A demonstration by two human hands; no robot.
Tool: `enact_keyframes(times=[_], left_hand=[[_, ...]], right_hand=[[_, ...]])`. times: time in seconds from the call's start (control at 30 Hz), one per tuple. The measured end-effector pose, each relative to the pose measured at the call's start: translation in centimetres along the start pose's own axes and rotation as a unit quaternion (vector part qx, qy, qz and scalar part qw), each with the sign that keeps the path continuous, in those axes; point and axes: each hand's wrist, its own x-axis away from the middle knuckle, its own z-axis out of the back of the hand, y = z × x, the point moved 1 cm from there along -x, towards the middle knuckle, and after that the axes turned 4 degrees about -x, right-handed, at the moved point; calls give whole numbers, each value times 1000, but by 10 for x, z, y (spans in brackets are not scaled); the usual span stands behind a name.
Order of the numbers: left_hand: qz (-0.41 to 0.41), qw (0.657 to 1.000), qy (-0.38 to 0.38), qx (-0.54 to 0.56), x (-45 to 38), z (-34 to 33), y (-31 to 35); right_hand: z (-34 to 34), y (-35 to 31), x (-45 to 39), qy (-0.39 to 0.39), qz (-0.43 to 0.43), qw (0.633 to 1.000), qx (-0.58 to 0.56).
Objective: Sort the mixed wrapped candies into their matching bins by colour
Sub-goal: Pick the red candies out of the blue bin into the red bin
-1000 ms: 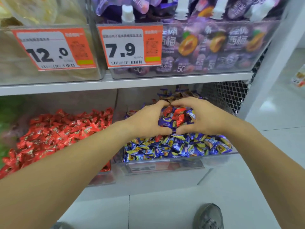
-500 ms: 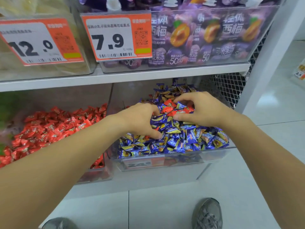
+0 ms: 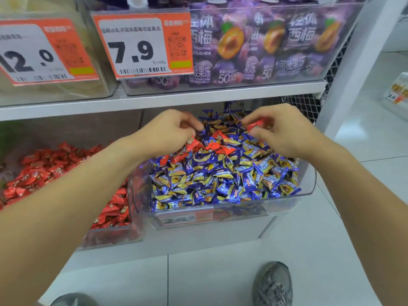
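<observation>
I see the clear bin of blue candies (image 3: 220, 180) on the right, the red candies' bin (image 3: 110, 217) left of it. My left hand (image 3: 163, 133) curls narrow over the far pile, contents unclear; my right hand (image 3: 284, 131) pinches a red candy (image 3: 255, 125). Stray red candies (image 3: 218, 145) lie between them.

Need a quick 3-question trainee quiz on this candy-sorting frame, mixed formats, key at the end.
1. True or false: the right hand pinches a red candy.
2. Stray red candies lie in which bin? A) blue candy bin B) red candy bin C) purple pouch bin
3. Fill in: the price tag above the hands reads ___.

Key: 1 true; 2 A; 3 7.9
</observation>
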Motion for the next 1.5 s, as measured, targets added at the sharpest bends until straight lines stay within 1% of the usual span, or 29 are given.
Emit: enact_keyframes(times=[0.07,0.1,0.17,0.23,0.27,0.33,0.43,0.5,0.6,0.67,0.77,0.87,0.9,0.97,1.03,1.13,1.23,1.33,1.37,1.4,1.43,1.47,1.5], left_hand=[[28,999,16,26,-10,-15,8],[31,999,12,13,-14,-24,14],[-3,996,-20,-81,-18,-37,18],[-45,978,-48,-199,-20,-40,18],[-59,971,-54,-224,-21,-39,16],[-71,971,-47,-225,-21,-32,13],[-73,969,-43,-232,-18,-28,9],[-41,976,-34,-213,-15,-24,6],[29,991,-9,-128,-16,-15,5],[61,994,1,-89,-17,-13,6],[22,995,-5,-99,-17,-21,7],[-25,997,-18,-66,-20,-28,7],[-48,995,-23,-84,-21,-30,8],[-87,982,-56,-156,-22,-33,9],[-99,969,-92,-208,-22,-37,10],[-105,967,-72,-219,-20,-34,14],[-90,975,-28,-202,-17,-18,13],[-39,986,17,-163,-6,2,3],[-12,994,26,-106,-2,6,-1],[23,999,24,-15,3,10,-4],[56,995,12,80,8,12,-6],[76,986,-3,147,14,15,-7],[82,981,-17,174,20,17,-9]], right_hand=[[-5,-6,-2,-6,-22,999,-36],[-8,-8,-4,-9,-44,997,-60],[-16,-14,-12,-15,-73,995,-68],[-24,-18,-18,-37,-67,997,-22],[-27,-19,-20,-63,-60,996,26],[-31,-19,-24,-132,-40,986,93],[-35,-20,-28,-174,-47,979,99],[-36,-19,-31,-167,-56,981,86],[-33,-21,-35,-128,-51,988,68],[-28,-23,-35,-105,-62,992,36],[-23,-20,-33,-68,-107,992,-8],[-21,-11,-32,-63,-123,990,-20],[-21,-9,-32,-65,-125,990,-23],[-20,-8,-30,-79,-125,989,-21],[-19,-7,-27,-100,-114,988,3],[-17,-7,-24,-106,-103,989,30],[-13,-11,-24,-75,-113,990,24],[-15,-14,-32,-59,-127,990,-14],[-18,-17,-33,-66,-130,988,-50],[-22,-22,-34,-80,-131,983,-99],[-27,-29,-34,-100,-124,976,-150],[-32,-35,-34,-122,-112,968,-186],[-38,-42,-33,-141,-90,966,-197]])
